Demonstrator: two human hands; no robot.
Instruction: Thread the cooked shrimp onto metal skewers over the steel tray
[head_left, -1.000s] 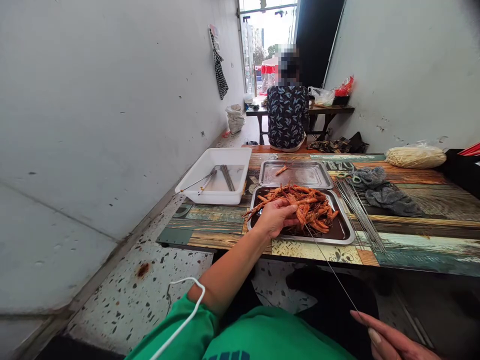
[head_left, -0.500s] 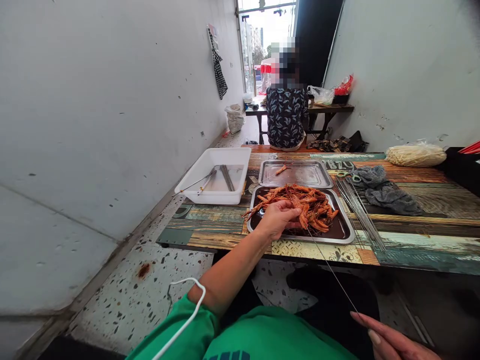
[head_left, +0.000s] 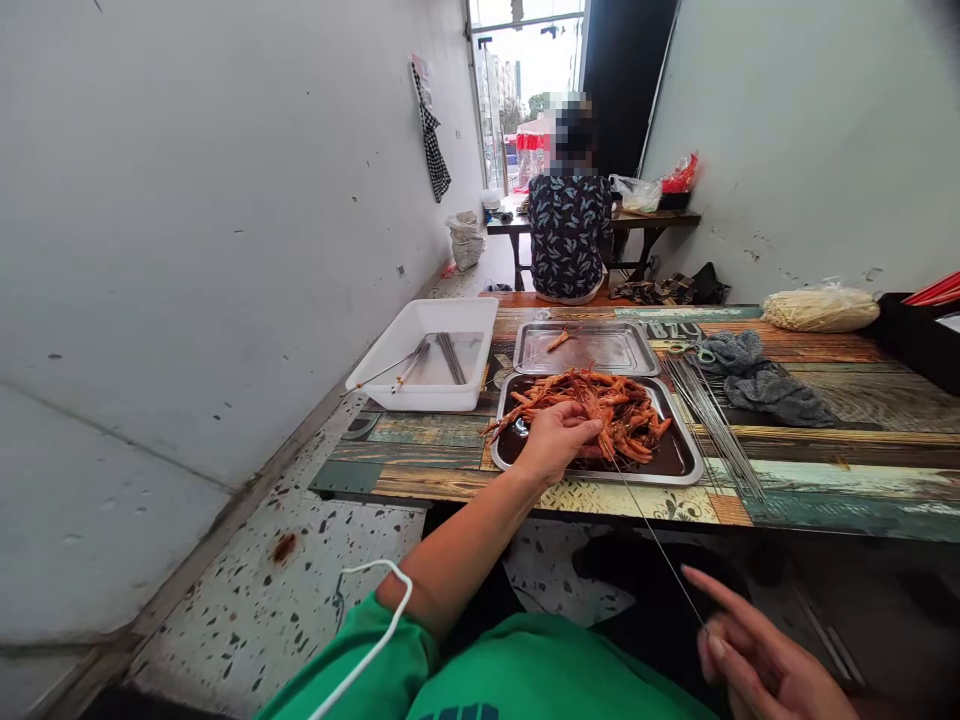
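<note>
The left hand point(head_left: 553, 440) hides some prawns point(head_left: 637, 418) by the near edge of the desk point(head_left: 862, 415). The right hand point(head_left: 765, 655) is cut off below, the desk's right end and its black box point(head_left: 919, 345) at the side. The head point(head_left: 574, 128) of another person point(head_left: 568, 240) is blurry.

Taking the near tray point(head_left: 687, 430) as centre: shrimp point(head_left: 626, 420) heaped in it; a held skewer point(head_left: 660, 548) running from them toward 5; far tray point(head_left: 626, 352) at 12, bearing a lone shrimp point(head_left: 559, 341); tub point(head_left: 431, 402) at 10, metal sticks point(head_left: 451, 358) inside; loose skewers point(head_left: 716, 430) at 3; bag point(head_left: 821, 310) at 2; seated person point(head_left: 568, 240) at 12, beyond the table point(head_left: 825, 475)
</note>
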